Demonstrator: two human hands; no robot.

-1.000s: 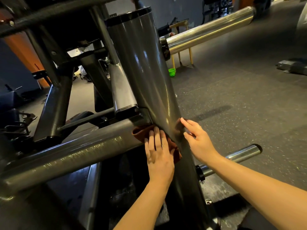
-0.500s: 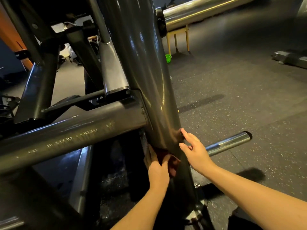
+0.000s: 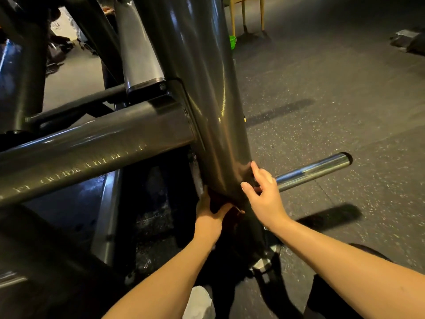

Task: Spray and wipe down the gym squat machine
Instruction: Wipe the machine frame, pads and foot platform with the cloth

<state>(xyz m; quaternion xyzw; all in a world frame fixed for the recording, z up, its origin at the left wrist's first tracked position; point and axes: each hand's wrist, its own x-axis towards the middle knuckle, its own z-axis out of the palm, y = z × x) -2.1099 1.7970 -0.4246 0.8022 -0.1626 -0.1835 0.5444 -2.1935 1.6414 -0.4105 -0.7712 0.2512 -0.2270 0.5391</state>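
Note:
The squat machine's thick grey upright post (image 3: 207, 93) slants down through the middle of the view, joined on the left by a grey cross tube (image 3: 96, 153). Low on that post my left hand (image 3: 210, 215) grips a dark brown cloth (image 3: 226, 207) and presses it against the metal. Most of the cloth is hidden in shadow behind the post. My right hand (image 3: 264, 194) rests on the post's right side just above, fingers loosely bent and holding nothing.
A chrome weight peg (image 3: 315, 171) sticks out to the right behind my right hand. The speckled rubber floor (image 3: 333, 100) spreads to the right. A small green bucket (image 3: 232, 42) and wooden stool legs (image 3: 246, 12) stand farther back. A bolted foot plate (image 3: 262, 264) lies below.
Both hands have slid down the upright post with the cloth, from the joint with the cross tube to near the chrome peg. My view has dropped lower too.

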